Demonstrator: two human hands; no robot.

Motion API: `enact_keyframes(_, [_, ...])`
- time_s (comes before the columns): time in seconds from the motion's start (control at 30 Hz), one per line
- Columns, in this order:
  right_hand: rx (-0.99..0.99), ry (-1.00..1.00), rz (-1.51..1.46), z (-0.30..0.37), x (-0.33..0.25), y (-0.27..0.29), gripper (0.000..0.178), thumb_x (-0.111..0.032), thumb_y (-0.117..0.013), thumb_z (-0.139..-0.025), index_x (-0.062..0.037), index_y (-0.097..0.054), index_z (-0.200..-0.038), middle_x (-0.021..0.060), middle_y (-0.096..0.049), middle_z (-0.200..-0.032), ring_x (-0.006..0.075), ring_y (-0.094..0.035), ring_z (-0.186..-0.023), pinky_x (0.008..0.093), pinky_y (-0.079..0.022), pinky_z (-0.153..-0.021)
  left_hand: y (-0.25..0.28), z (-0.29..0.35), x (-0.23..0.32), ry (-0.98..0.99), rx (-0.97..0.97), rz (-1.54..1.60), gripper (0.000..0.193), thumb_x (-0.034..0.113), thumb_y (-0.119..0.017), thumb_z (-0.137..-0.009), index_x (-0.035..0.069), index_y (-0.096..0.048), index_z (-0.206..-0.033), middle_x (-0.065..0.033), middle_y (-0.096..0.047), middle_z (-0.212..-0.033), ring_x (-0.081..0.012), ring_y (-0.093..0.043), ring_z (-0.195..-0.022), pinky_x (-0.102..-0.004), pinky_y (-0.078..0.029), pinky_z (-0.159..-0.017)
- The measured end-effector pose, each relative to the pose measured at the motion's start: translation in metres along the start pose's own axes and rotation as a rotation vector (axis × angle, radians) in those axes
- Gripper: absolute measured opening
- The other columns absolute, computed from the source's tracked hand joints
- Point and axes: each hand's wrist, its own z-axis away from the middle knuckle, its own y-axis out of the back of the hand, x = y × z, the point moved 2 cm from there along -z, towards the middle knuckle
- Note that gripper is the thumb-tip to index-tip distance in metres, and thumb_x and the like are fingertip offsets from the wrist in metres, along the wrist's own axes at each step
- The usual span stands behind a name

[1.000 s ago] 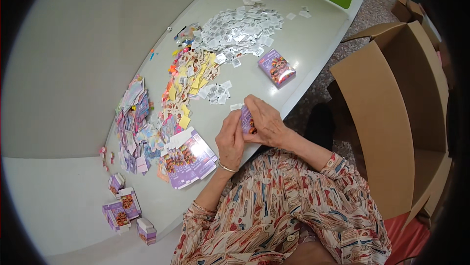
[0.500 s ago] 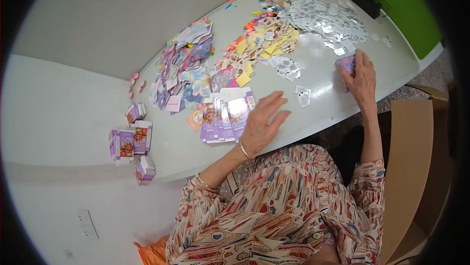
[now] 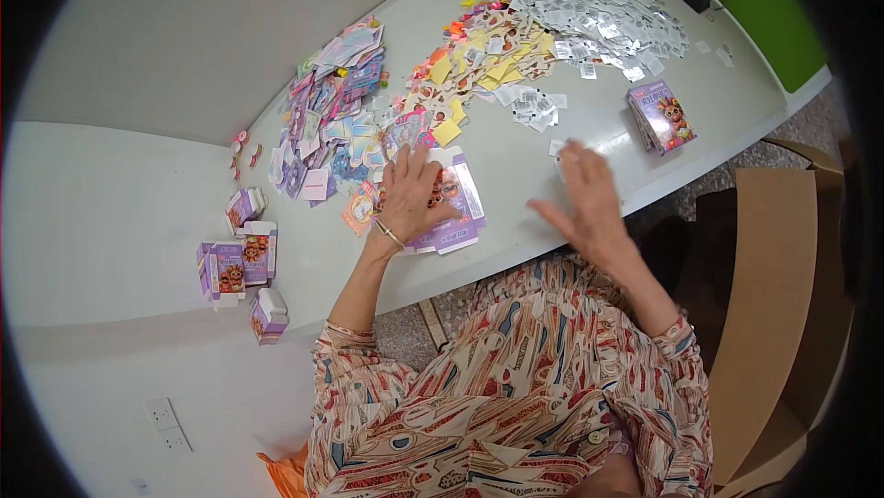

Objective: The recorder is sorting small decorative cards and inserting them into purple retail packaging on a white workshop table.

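My left hand (image 3: 412, 199) lies with spread fingers on a stack of flat purple cartons (image 3: 468, 205) near the table's front edge. It covers much of the stack, and no grip on a carton shows. My right hand (image 3: 594, 208) is over the front of the table, slightly blurred, its thumb apart from the stretched fingers and nothing in it. Beyond it to the right stands a purple printed box (image 3: 661, 118), touched by neither hand. A few small white packets (image 3: 534, 107) lie beyond the hands.
Heaps of colourful cards (image 3: 336, 102), yellow and patterned pieces (image 3: 502, 47) and small silvery packets (image 3: 599, 19) spread along the far side. Several folded purple boxes (image 3: 230, 268) stand at the left end. A large cardboard box (image 3: 769, 314) is right of me, beside the table.
My right hand has let go of the purple box and come left, toward me. My left hand has moved left onto the flat cartons.
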Motion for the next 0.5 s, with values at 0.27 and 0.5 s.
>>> enact_keyframes(0.27, [-0.051,0.009,-0.254,0.004,-0.041,-0.032,0.08,-0.04,-0.08,-0.069,0.0105,-0.045,-0.119,0.0241,-0.051,-0.111,0.0388,-0.05,-0.099,0.0443,-0.045,-0.087,0.008,-0.032,-0.003,0.142,0.294,0.555,0.019,0.013,-0.076,-0.076,0.001,-0.062,-0.078,-0.0158,-0.061,-0.11,-0.0308,-0.053,-0.116,-0.0373,-0.041,-0.095])
enact_keyframes(0.5, [0.102,-0.179,-0.24,-0.008,-0.029,-0.033,0.098,-0.045,-0.085,-0.06,0.0108,-0.036,-0.124,0.0229,-0.052,-0.105,0.0368,-0.053,-0.094,0.0414,-0.047,-0.081,0.031,-0.061,0.091,0.12,0.272,0.924,0.014,0.01,-0.072,-0.081,0.0,-0.063,-0.079,-0.013,-0.06,-0.106,-0.028,-0.048,-0.122,-0.0356,-0.044,-0.092])
